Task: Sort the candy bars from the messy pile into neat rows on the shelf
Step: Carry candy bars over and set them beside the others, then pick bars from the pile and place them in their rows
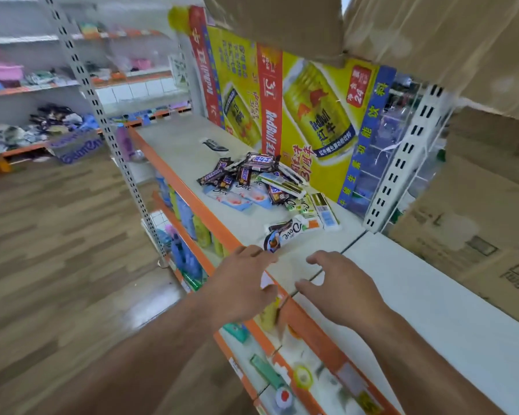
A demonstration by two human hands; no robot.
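Observation:
A messy pile of candy bars (253,179) lies on the white shelf (174,145) against the yellow drink poster: brown Snickers bars on top, pale Dove bars beneath. A dark Dove bar (285,235) lies apart, nearer me, beside a white and green bar (324,209). My left hand (240,283) hovers at the shelf's orange front edge, fingertips just short of the dark Dove bar, holding nothing. My right hand (339,286) is over the shelf with fingers spread, also holding nothing.
One dark bar (215,145) lies alone farther back on the shelf. Cardboard boxes (477,205) crowd the right and top. Bottles and small goods fill the lower shelves (192,223). A wooden floor aisle lies to the left.

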